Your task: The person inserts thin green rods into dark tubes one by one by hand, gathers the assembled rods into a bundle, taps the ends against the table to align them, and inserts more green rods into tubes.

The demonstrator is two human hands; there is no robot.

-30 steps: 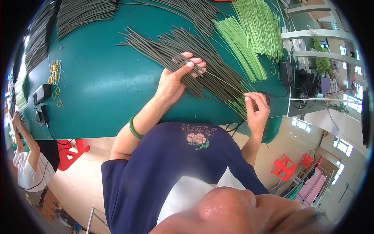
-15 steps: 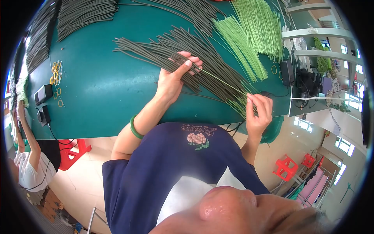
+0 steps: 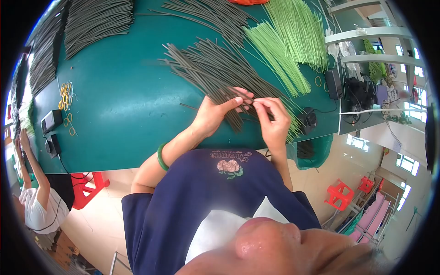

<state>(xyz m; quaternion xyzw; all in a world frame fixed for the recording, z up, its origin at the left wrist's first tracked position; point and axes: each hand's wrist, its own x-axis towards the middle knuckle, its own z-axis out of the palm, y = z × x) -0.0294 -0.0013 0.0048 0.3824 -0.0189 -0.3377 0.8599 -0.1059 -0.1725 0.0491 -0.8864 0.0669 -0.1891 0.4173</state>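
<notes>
My left hand [image 3: 214,113] is closed around a loose bundle of thin dark green stems [image 3: 192,72], its thumb lying across them. The bundle slants over a larger pile of dark stems [image 3: 250,73], whose lower right ends are light green. My right hand [image 3: 275,121] is close beside the left one, thumb and forefinger pinched together at the end of what looks like a single stem; the fingers partly hide it. A green bangle [image 3: 162,157] circles my left wrist.
Light green stems [image 3: 300,34] lie at the back right, more dark stems [image 3: 98,23] at the back left of the green table [image 3: 119,114]. Yellow rubber bands [image 3: 67,94] and small black devices [image 3: 51,120] are at left. Another person [image 3: 41,197] works at far left.
My right hand has moved left and up, from the light green stem ends to beside my left hand. The left hand has shifted slightly right and down with its bundle, which now slopes more steeply.
</notes>
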